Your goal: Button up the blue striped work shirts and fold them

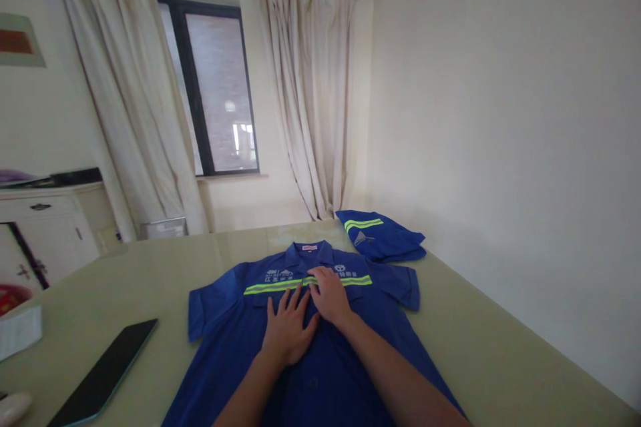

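A blue short-sleeved shirt (230,340) with a yellow-green reflective stripe across the chest lies spread on the table (170,280), its collar at the far end. My left hand (289,328) rests flat on its chest just below the stripe, fingers spread. Beside it, slightly farther up, my right hand (329,295) touches the front placket at the stripe. Its fingers are bent a little and somewhat apart, and nothing shows in them.
A folded blue garment (395,243) lies beyond the shirt at the back right. On the left are a black tablet (107,370), a paper (20,332) and a white object (14,407). A wall (501,147) borders the table's right side.
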Tool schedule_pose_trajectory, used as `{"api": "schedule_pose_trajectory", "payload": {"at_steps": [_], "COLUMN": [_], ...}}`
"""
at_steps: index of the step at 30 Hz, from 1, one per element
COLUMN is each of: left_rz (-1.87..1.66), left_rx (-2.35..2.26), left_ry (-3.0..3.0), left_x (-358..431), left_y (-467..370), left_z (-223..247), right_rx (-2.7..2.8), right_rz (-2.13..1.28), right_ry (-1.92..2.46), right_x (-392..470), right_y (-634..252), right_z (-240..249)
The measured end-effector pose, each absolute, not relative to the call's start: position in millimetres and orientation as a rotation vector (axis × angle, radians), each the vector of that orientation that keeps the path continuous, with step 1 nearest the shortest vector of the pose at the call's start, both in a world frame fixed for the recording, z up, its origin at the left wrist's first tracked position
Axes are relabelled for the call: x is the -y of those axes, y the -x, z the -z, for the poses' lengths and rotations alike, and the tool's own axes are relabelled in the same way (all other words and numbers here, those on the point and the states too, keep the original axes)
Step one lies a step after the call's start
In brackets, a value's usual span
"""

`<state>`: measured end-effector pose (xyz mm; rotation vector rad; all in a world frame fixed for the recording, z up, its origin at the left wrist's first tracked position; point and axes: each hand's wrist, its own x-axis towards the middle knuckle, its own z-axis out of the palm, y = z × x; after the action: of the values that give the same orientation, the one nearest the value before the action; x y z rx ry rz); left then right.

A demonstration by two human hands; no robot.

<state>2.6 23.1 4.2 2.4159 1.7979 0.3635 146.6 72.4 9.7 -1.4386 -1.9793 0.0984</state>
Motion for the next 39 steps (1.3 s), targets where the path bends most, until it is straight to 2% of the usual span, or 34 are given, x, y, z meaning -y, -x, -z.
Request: {"api": "schedule_pose_trajectory", "payload": {"at_steps": [7,10,12,14,16,20,24,27,30,33,36,39], "left_rz": [-0.840,-0.874,-0.886,-0.766,-0.621,-0.578,-0.940,-1.130,-1.023,-0.828,-0.522,-0.427], "left_rx": [-1.844,-2.017,-2.302,-2.633,-2.771,-2.621,-2.425,-1.979,-1.701,-1.704,-1.778,-1.898], "left_ry": [-2.234,-2.154,-2.063,-1.904,-1.788,-1.787,-1.688,-1.990,-2.259,-2.429,-2.511,-2.545], "left_x": [-47.4,-49.4,-44.1,-37.4,-33.6,-40.6,-45.3,-35.4,-22.3,-17.3,-20.8,-24.5], "left_y": [60.1,115.9,151.1,177.8,194.4,203.1,184.7,155.6,128.2,116.7,118.8,121.3], "left_z": [3.9,3.3,4.6,7.8,11.1,6.3,-14.5,-25.7,-21.6,-5.2,9.7,15.1], "right_rx": [2.266,2.283,2.265,2.244,2.226,2.213,2.211,2.206,2.128,1.895,1.644,1.428], "right_rz": [-0.260,-0.304,-0.308,-0.307,-0.310,-0.324,-0.301,-0.312,-0.317,-0.177,0.065,0.253], "right_ry": [1.570,1.572,1.567,1.556,1.553,1.548,1.545,1.536,1.490,1.537,1.750,2.134], "right_x": [-33.9,-31.8,-32.0,-31.6,-30.8,-30.0,-29.4,-29.1,-33.3,-42.3,-48.5,-45.6], "right_y": [-204.1,-212.6,-211.8,-209.7,-208.3,-209.5,-211.2,-210.0,-210.6,-224.7,-259.0,-302.3], "right_z": [-1.0,-3.2,-4.7,-5.8,-6.6,-7.3,-5.6,-2.6,0.0,-2.3,-10.5,-17.3]}}
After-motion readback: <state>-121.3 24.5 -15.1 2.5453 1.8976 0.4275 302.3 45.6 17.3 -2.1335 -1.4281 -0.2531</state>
